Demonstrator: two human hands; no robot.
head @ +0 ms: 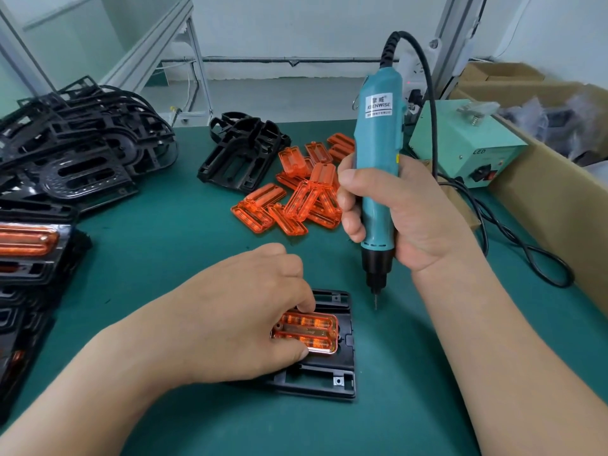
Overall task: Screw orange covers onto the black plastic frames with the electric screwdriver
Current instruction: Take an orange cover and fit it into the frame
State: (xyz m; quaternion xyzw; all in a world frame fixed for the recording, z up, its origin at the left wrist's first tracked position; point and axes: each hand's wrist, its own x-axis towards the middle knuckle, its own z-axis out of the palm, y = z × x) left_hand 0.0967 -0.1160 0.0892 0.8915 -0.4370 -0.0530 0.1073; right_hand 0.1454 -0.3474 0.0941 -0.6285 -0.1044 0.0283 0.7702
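A worker's left hand (250,311) pinches an orange cover (307,330) between thumb and forefinger, seating it in a black frame (329,380) on the green mat (164,258). The right hand (404,212) grips an upright electric screwdriver (378,153), its bit poised just beside the frame's far corner. Loose covers (296,195) lie heaped behind.

orange cover (306,332) seated in flat black frame (332,376), teal screwdriver (378,166) upright

A green table (164,258) carries black frames (82,153) far left, loose orange covers (296,199) at centre, one frame (329,380) near, a power box (460,143) far right.
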